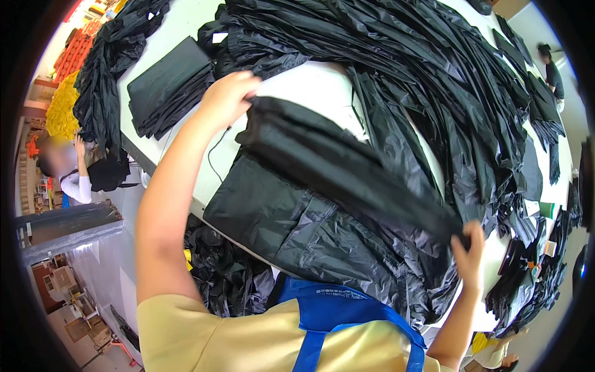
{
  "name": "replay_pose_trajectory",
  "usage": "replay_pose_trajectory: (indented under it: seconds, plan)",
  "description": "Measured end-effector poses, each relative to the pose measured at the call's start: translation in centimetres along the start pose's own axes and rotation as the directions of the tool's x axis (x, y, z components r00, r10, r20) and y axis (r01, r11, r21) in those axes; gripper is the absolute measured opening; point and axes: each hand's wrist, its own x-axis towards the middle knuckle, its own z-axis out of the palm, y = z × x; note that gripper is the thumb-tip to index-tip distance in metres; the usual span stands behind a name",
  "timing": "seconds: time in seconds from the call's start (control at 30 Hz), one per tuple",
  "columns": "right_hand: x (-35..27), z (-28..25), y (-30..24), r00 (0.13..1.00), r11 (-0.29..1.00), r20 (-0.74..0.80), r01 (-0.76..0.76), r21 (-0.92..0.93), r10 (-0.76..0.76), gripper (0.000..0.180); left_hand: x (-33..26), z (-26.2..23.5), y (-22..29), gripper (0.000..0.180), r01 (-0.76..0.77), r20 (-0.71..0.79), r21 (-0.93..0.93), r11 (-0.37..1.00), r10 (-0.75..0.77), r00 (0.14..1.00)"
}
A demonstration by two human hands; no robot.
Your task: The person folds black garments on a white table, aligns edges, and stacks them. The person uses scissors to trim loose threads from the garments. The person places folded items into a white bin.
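A long strip of folded black fabric, blurred by motion, stretches between my two hands above the table. At its far left end my left hand is closed on the edge. My right hand grips the other end, lower and to the right. Beneath the strip lies a wide, shiny black cloth piece with creases, spread along the near table edge. A neat stack of folded black cloth rests beyond my left forearm. How the held fabric is layered cannot be made out.
Long heaps of black cloth cover the far and right parts of the white table. A thin cable hangs near the left edge. More black cloth bunches below the near edge. Other people are at left and right.
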Motion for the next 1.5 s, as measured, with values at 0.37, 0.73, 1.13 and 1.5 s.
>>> replay_pose_trajectory:
  seconds: [0.37, 0.73, 1.13, 1.5]
  plan:
    - [-19.4, 9.7, -1.5, 0.799, 0.873, 0.415, 0.487, -0.024, -0.435, 0.026, -29.9, 1.5, 5.0, 0.023, 0.139, 0.131, 0.037, 0.99, -0.142, 0.981]
    - [-17.4, 1.7, 5.5, 0.997, 0.97, 0.029, 0.074, -0.232, -0.069, 0.049, -28.1, 10.6, 8.1, 0.069, 0.057, 0.039, -0.006, 0.998, -0.056, 0.998]
    - [-15.2, -0.2, 18.3, 0.965, 0.939, -0.254, -0.144, -0.313, 0.063, 0.033, -26.3, 13.0, 11.6, 0.078, 0.055, 0.06, 0.001, 0.998, -0.055, 0.997]
    - [-11.7, -2.3, 7.0, 0.929, 0.828, 0.14, -0.229, -0.513, 0.344, 0.073, -24.9, 14.2, 15.4, 0.075, 0.084, 0.028, -0.005, 0.996, -0.084, 0.996]
